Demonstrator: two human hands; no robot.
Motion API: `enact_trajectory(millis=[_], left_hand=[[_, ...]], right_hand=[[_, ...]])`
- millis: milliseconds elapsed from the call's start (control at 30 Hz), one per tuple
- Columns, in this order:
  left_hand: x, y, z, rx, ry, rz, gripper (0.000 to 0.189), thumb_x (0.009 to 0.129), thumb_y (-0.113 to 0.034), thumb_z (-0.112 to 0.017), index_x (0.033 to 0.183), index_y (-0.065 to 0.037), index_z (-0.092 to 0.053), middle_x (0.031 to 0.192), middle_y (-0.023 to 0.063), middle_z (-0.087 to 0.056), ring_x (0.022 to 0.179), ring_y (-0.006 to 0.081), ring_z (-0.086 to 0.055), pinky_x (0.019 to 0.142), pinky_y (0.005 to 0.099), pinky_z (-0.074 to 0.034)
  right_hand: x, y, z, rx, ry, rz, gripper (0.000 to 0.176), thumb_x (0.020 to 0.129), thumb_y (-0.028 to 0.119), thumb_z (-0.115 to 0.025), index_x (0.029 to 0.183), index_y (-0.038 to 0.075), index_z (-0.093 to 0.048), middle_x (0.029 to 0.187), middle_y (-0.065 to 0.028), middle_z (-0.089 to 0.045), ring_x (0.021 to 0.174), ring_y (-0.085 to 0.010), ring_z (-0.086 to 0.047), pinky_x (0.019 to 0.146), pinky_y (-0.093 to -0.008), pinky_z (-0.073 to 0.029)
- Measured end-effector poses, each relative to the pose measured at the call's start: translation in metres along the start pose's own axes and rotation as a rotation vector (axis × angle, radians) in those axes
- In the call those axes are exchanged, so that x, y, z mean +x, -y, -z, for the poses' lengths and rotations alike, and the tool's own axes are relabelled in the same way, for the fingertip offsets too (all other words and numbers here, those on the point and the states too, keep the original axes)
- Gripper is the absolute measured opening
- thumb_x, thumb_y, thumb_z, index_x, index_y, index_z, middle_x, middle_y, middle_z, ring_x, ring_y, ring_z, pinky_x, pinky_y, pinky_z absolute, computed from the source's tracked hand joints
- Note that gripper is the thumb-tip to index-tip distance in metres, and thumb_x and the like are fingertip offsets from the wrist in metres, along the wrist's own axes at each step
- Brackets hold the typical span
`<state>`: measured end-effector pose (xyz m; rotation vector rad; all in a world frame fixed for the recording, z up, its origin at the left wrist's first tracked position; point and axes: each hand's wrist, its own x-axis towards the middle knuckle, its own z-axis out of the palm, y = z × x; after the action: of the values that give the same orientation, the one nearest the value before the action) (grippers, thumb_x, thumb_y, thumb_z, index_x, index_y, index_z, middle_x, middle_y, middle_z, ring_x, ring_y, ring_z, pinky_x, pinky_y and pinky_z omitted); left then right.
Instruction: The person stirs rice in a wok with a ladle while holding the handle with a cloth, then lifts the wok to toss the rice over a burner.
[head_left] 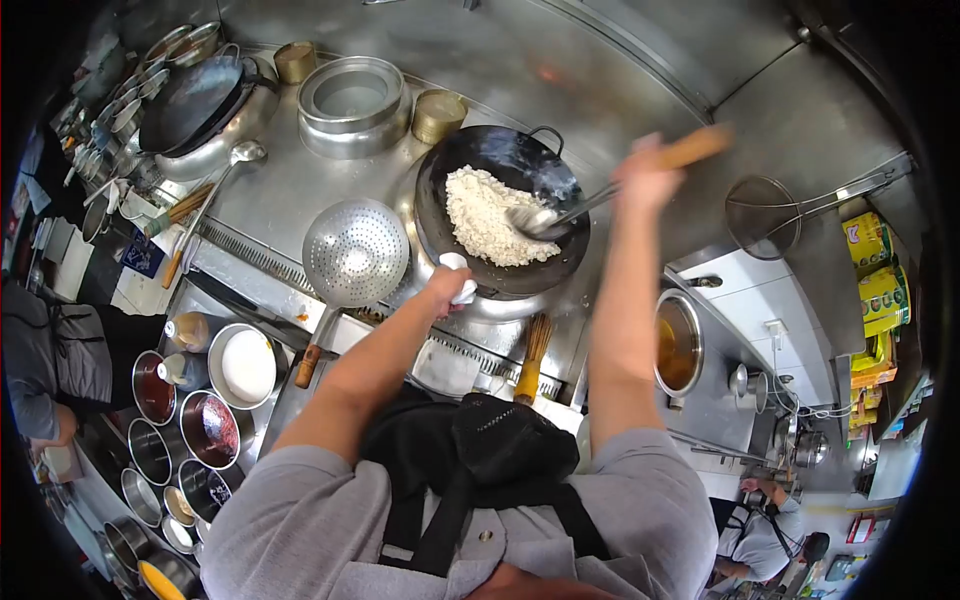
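A black wok (500, 150) sits on the stove, with a heap of white rice (490, 215) in it. My left hand (447, 292) is closed around a folded white cloth (454, 262) at the wok's near left rim. Whether a wok handle lies under the cloth is hidden. My right hand (648, 182), blurred by motion, is closed on a ladle with a wooden handle (695, 148). The ladle's metal bowl (533, 222) rests in the right side of the rice.
A perforated strainer (356, 250) lies left of the wok; a bamboo brush (533, 360) lies in front. Behind stand a metal pot (352, 95) and stacked woks (195, 105). Seasoning bowls (210, 430) fill the left. A wire skimmer (762, 215) is at right. Other people work on both sides.
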<state>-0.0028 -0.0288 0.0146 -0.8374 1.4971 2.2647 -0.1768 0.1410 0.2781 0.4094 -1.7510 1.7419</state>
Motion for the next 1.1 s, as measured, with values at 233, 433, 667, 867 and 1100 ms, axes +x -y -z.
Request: enact_trajectory(millis=[233, 433, 667, 867, 1100], left_hand=[[0.008, 0.004, 0.006, 0.047, 0.017, -0.017, 0.025, 0.079, -0.023, -0.062, 0.094, -0.004, -0.058, 0.075, 0.0089, -0.061, 0.056, 0.0202, -0.058, 0.042, 0.0342, -0.044], [-0.012, 0.001, -0.011, 0.009, -0.169, -0.076, 0.024, 0.078, -0.022, -0.06, 0.092, -0.002, -0.058, 0.073, 0.0098, -0.061, 0.052, 0.0216, -0.057, 0.039, 0.0351, -0.042], [-0.005, 0.003, -0.01, 0.032, -0.193, -0.145, 0.028, 0.077, -0.022, -0.06, 0.093, 0.001, -0.058, 0.073, 0.0117, -0.061, 0.051, 0.0224, -0.058, 0.038, 0.0357, -0.041], [0.012, 0.006, -0.001, 0.119, -0.169, -0.114, 0.03, 0.078, -0.024, -0.059, 0.093, 0.002, -0.058, 0.072, 0.012, -0.061, 0.052, 0.0231, -0.058, 0.038, 0.0366, -0.041], [0.007, 0.007, -0.003, 0.093, -0.113, -0.118, 0.026, 0.079, -0.023, -0.059, 0.089, 0.001, -0.057, 0.071, 0.0112, -0.061, 0.052, 0.0224, -0.059, 0.038, 0.0367, -0.041]], right_hand=[[-0.013, 0.052, -0.043, 0.285, 0.267, -0.21, 0.022, 0.091, 0.021, -0.06, 0.078, 0.007, -0.049, 0.054, 0.0036, -0.039, 0.043, -0.0063, -0.033, 0.041, -0.024, -0.028], [-0.081, -0.056, -0.045, 0.312, 0.305, -0.162, 0.027, 0.09, 0.02, -0.06, 0.071, 0.008, -0.046, 0.051, 0.0038, -0.038, 0.044, -0.0078, -0.04, 0.041, -0.0234, -0.033], [-0.04, 0.076, -0.042, 0.104, 0.466, -0.237, 0.029, 0.089, 0.021, -0.062, 0.067, 0.009, -0.048, 0.052, 0.003, -0.043, 0.042, -0.0072, -0.039, 0.04, -0.023, -0.032], [-0.072, -0.063, -0.016, 0.148, 0.573, -0.243, 0.036, 0.089, 0.026, -0.062, 0.063, 0.009, -0.045, 0.053, 0.003, -0.044, 0.045, -0.0071, -0.041, 0.044, -0.0241, -0.034], [-0.091, -0.015, 0.028, 0.215, 0.23, -0.288, 0.027, 0.088, 0.016, -0.063, 0.067, 0.007, -0.048, 0.054, 0.0031, -0.043, 0.045, -0.0066, -0.04, 0.042, -0.0226, -0.031]])
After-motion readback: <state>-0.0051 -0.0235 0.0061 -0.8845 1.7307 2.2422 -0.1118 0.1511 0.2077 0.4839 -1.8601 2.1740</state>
